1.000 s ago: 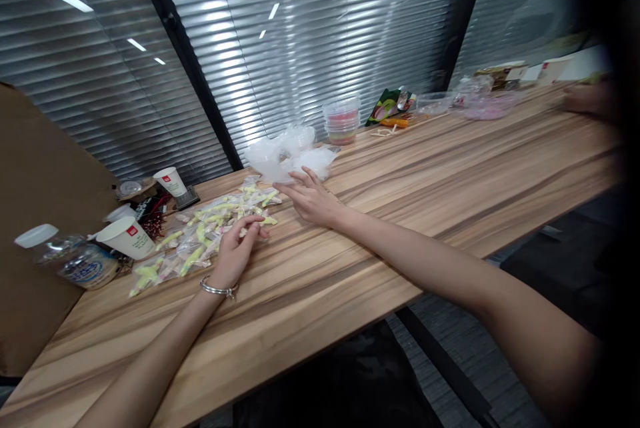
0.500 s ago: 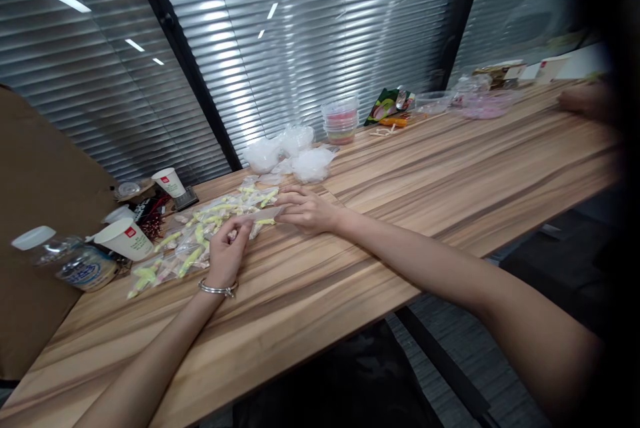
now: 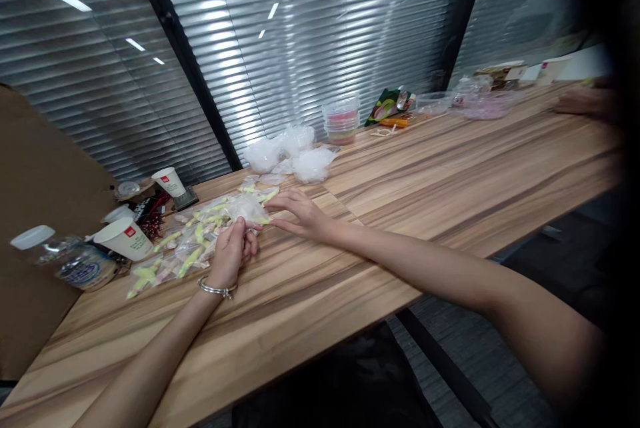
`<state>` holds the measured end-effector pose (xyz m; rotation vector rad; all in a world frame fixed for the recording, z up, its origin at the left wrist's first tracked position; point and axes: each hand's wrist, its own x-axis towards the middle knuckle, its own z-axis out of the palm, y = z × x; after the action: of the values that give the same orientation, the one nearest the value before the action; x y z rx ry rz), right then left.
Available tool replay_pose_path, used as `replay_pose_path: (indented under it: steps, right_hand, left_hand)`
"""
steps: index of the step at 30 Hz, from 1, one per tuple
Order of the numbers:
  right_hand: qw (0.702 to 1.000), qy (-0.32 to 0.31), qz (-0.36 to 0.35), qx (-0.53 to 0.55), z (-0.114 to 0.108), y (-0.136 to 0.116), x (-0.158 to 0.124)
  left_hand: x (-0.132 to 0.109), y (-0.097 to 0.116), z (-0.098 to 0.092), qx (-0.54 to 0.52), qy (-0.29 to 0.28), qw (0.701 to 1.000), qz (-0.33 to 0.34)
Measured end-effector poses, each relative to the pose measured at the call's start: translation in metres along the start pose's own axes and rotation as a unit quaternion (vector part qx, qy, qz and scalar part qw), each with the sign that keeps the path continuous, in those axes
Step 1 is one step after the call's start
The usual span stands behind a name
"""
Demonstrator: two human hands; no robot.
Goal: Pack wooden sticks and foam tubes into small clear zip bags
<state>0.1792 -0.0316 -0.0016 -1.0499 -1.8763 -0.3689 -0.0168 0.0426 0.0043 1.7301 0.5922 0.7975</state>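
A heap of small clear bags with yellow-green and pink sweets lies on the wooden table. My left hand, with a silver bangle at the wrist, is closed on the edge of a clear plastic bag at the heap's right end. My right hand lies just right of that bag, fingers stretched out and touching its edge. Behind them sits a pile of empty clear bags.
At the left stand two paper cups, a plastic bottle on its side and a brown cardboard sheet. Stacked clear tubs, snack packets and another person's hand are at the far right.
My right hand came back from the empty-bag pile to the sweets heap with a clear bag. My left hand rose, took hold of that bag, and now grips it.
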Motion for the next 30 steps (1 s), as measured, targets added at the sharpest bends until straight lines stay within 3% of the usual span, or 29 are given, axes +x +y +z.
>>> replay_pose_path:
  steps: [3,5,9,17,24,30]
  right_hand:
    - [0.996,0.043,0.007,0.083,0.004,-0.019,0.003]
    - [0.995,0.019,-0.021,0.097,0.005,-0.027,0.004]
    - [0.995,-0.033,-0.073,0.064,0.005,-0.032,0.004]
    - [0.999,-0.030,-0.032,0.016,0.003,-0.040,0.005]
    - [0.999,-0.037,0.001,0.036,0.003,-0.041,0.003]
    - [0.999,0.013,-0.030,0.014,0.000,-0.038,0.003]
  left_hand:
    - [-0.001,0.000,0.000,0.020,-0.033,0.999,0.002]
    - [-0.001,0.000,0.000,0.054,-0.057,0.997,0.018]
    - [-0.002,-0.002,-0.002,0.125,-0.082,0.988,0.042]
    - [-0.005,-0.001,-0.003,0.242,-0.152,0.951,0.119]
    - [-0.006,0.004,-0.003,0.231,-0.149,0.954,0.118]
    - [-0.005,0.007,-0.001,0.223,-0.131,0.962,0.085]
